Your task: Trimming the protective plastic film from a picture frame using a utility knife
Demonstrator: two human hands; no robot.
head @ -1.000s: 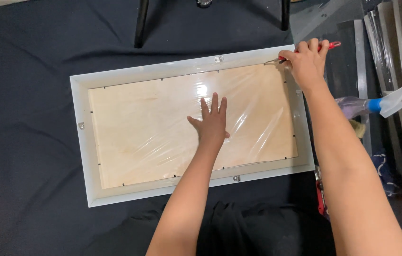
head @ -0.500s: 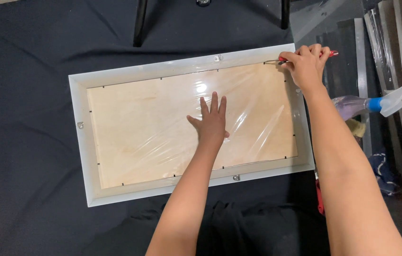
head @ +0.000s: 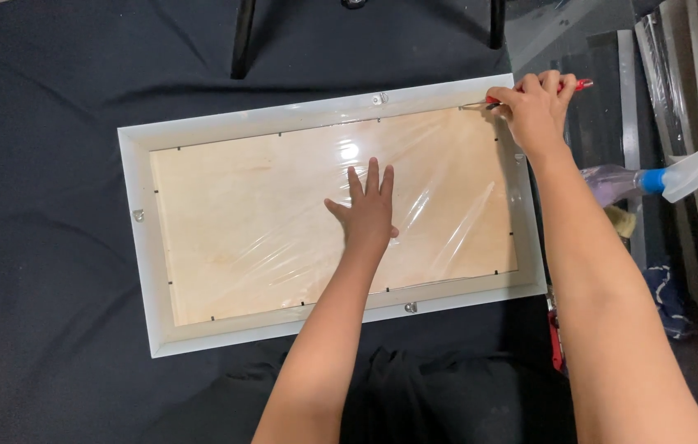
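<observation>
One picture frame (head: 142, 247) lies face down on the black cloth (head: 45, 99), its wooden back under shiny plastic wrap. Left hand (head: 368, 210) presses flat on the wood with fingers spread, while right hand (head: 536, 107) grips one red-handled tool (head: 530, 92) at the frame's far corner. One spray bottle (head: 653, 179) lies to the right.

- White picture frame (head: 139, 247): lies face down on dark cloth, its pale wooden backing under clear plastic film.
- Red-handled tool (head: 493, 103): slim, metal tip at the frame's top right inner corner.

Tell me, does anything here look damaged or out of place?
Only the clear film over the wooden backing board looks odd: it is wrinkled beside the left hand. The white frame lies flat, with no visible damage.
</observation>
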